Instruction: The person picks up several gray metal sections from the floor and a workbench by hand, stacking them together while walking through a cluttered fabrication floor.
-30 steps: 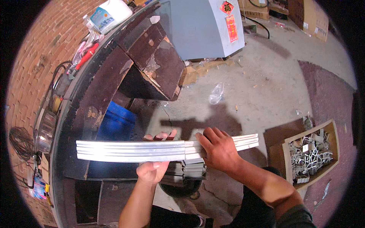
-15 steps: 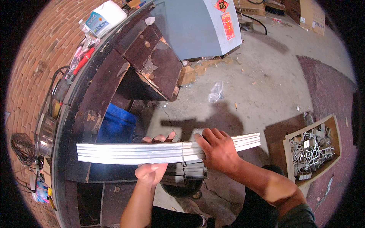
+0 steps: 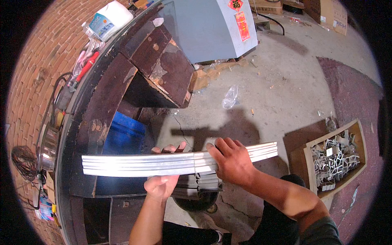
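A long, silvery ridged metal profile (image 3: 130,165) lies crosswise in front of me, bright with glare on its left half. A seam crosses it near the middle; whether it is one length or two butted together I cannot tell. My left hand (image 3: 159,188) is closed round it just left of the seam, with thumb on the near side and fingertips showing past the far edge. From above, my right hand (image 3: 234,161) grips it right of the seam. Beneath my hands, shorter grey ridged profiles (image 3: 190,192) rest on a dark round support (image 3: 198,205), partly hidden.
At right stands an open box (image 3: 310,173) of small cut metal pieces (image 3: 332,161). A dark worn bench (image 3: 87,132) curves along the left, with a blue item (image 3: 122,132) beside it. Red-handled tool (image 3: 87,67) and white jug (image 3: 114,18) sit on the bench's far edge.
The whole view has shifted very slightly. My hands and the metal profile keep nearly the same position and grip.
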`<state>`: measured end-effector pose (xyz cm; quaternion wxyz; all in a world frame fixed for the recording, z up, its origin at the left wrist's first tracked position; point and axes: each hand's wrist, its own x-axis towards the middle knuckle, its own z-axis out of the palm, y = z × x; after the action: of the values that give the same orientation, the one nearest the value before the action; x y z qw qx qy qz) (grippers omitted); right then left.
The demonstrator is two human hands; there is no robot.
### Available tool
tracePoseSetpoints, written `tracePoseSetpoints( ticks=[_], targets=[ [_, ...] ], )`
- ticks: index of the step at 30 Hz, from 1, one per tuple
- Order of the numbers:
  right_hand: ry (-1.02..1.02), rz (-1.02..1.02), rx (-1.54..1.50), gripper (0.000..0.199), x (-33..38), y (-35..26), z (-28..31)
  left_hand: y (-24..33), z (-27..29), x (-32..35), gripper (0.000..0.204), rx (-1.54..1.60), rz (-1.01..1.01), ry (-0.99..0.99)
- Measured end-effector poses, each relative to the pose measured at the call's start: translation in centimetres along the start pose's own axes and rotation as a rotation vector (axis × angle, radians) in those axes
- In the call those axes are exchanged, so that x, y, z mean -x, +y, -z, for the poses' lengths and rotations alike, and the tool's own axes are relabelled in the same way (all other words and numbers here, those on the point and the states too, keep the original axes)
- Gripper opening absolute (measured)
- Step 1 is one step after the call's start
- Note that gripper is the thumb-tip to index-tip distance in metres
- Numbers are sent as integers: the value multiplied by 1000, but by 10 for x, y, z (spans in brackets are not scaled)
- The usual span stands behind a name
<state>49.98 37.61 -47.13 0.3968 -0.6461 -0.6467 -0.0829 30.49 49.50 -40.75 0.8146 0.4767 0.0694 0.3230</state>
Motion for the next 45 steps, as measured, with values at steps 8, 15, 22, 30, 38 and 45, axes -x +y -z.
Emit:
tracePoseSetpoints(
  ticks=[8,15,22,30,38,45],
  targets=[
    [-18,-9,-11,66,0,-1,-5,0,4,1,69,24,6,5],
    [-30,-6,-12,65,1,-2,-4,-1,6,3,69,18,11,12],
    [11,12,-27,67,2,-3,-6,1,7,3,71,-37,-9,-2],
    [16,26,-42,48,1,-7,2,3,0,6,70,-73,-20,-9],
    [28,40,-45,50,1,-11,4,8,-8,10,68,-63,-12,17],
    [22,37,-54,54,2,-12,5,10,-4,10,68,-92,-14,22]
  ],
)
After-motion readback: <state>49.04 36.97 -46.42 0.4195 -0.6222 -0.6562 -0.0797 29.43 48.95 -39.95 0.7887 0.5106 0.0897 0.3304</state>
